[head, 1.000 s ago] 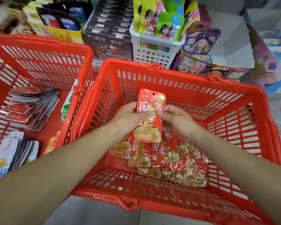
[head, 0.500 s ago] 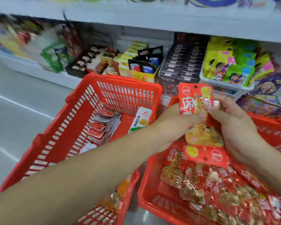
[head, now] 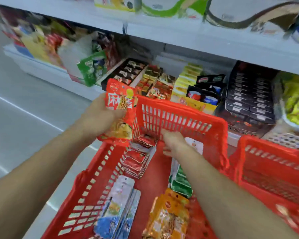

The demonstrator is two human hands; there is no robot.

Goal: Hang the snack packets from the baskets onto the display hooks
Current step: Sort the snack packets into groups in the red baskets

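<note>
My left hand grips a stack of red snack packets with white lettering, held over the far left corner of the left red basket. My right hand reaches down inside that basket with fingers spread, holding nothing. In the basket lie a pile of red packets, blue-white packets, orange packets and green packets. A second red basket stands at the right. No display hooks are in view.
White shelves run across the back, stocked with boxed sweets, black boxes and yellow packs. The pale floor lies to the left of the baskets.
The view swung left from the right basket to the left one. My right hand let go of the red packets and dropped into the left basket; my left hand kept them and moved left.
</note>
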